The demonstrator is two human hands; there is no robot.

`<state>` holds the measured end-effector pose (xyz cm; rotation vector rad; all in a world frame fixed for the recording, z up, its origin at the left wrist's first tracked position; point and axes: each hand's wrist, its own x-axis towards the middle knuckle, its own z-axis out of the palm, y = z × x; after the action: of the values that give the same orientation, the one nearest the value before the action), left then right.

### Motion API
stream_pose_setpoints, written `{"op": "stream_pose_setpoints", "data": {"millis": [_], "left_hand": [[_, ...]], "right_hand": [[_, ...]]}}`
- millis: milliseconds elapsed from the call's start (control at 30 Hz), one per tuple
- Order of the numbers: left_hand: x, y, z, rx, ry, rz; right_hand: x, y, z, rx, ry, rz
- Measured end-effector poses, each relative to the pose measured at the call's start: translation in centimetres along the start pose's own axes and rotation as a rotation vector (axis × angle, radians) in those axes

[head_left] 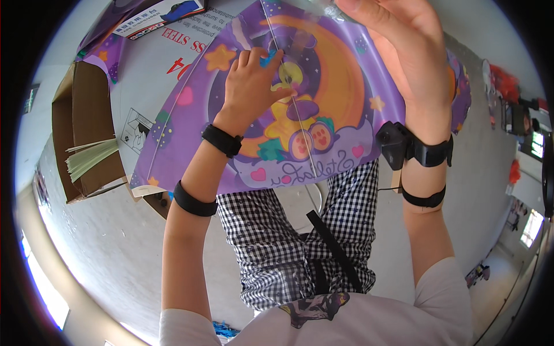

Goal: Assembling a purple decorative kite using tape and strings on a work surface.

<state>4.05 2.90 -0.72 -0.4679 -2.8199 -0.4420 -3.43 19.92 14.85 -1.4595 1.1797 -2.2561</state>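
Purple kite-shaped sheet (332,109), spread wide under the left hand (247,86)

Lies in the middle of the view, partly over the pale printed surface (130,81), lower edge reaching the checked trousers (254,248). Shows a yellow cartoon figure, an orange moon, stars and hearts, with lettering reversed. Carries a thin pale rod (301,124) along the midline.

Rests left hand on the upper middle of the sheet, grip wide, thumb and fingers spread at the rod, near a small blue piece (267,58). Reaches right hand (407,49) to the top edge of the view, fingers mostly cut off, thumb close to a clear, shiny item (334,10); cannot tell the state of that grip. Wears black bands on both arms, plus a black device (394,144) at the right wrist.

At left, an open brown cardboard box (75,132) with a sheaf of pale strips (92,157); at upper left, a printed carton (158,19).
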Motion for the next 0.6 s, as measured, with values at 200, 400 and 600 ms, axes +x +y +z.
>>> {"op": "stream_pose_setpoints", "data": {"millis": [200, 400, 600], "left_hand": [[-0.2, 0.0, 0.5, -0.042, 0.05, -0.04], [-0.1, 0.1, 0.6, -0.07, 0.017, -0.131], [-0.2, 0.2, 0.5, -0.132, 0.013, -0.173]], "right_hand": [[0.9, -2.1, 1.1, -0.399, 0.229, 0.393], [2.8, 0.5, -0.4, -0.451, 0.186, 0.361], [3.2, 0.7, -0.1, -0.493, 0.158, 0.338]]}}
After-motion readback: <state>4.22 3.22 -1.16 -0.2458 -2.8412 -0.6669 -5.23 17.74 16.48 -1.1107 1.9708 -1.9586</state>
